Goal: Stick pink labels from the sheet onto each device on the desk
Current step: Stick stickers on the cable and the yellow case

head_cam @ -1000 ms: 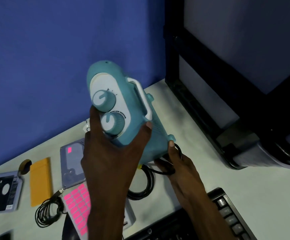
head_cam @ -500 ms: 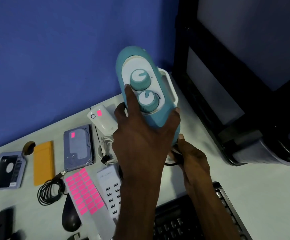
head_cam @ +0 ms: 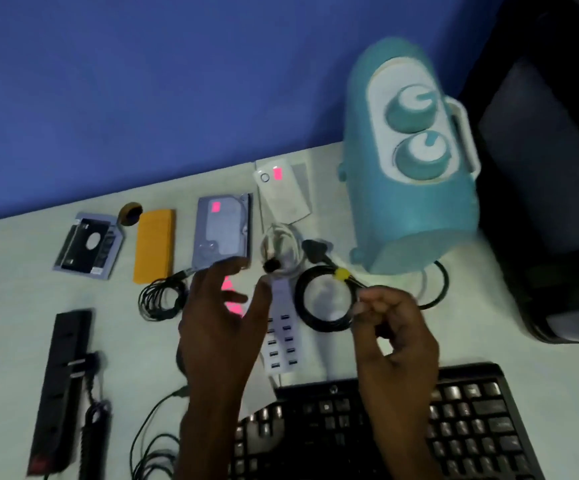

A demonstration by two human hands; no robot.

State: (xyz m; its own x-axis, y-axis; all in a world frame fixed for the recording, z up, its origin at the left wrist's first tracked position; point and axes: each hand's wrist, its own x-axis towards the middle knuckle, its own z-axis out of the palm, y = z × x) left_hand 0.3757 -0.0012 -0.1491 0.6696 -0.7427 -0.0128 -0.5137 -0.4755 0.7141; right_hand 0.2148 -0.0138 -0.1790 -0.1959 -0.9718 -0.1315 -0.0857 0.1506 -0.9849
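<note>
L hand (head_cam: pixel 220 317) above desk (head_cam: pixel 11 306), fingers (head_cam: pixel 227 266) spread, holding nothing. Pink label sheet (head_cam: pixel 231 296) directly under those fingers, mostly hidden. R hand (head_cam: pixel 393 327) fingertips (head_cam: pixel 362 303) curled together, looks like pinch; on what, can't tell, blurred. Black cable coil (head_cam: pixel 322 299) w/ yellow tie just beside R fingertips. Teal radio (head_cam: pixel 409 188) on desk beyond R hand, apart from it. Hard drive (head_cam: pixel 220 233) beyond L fingers, pink label on. White device (head_cam: pixel 283 188) past it, also labelled. USB hub (head_cam: pixel 283 337) btwn hands.
</note>
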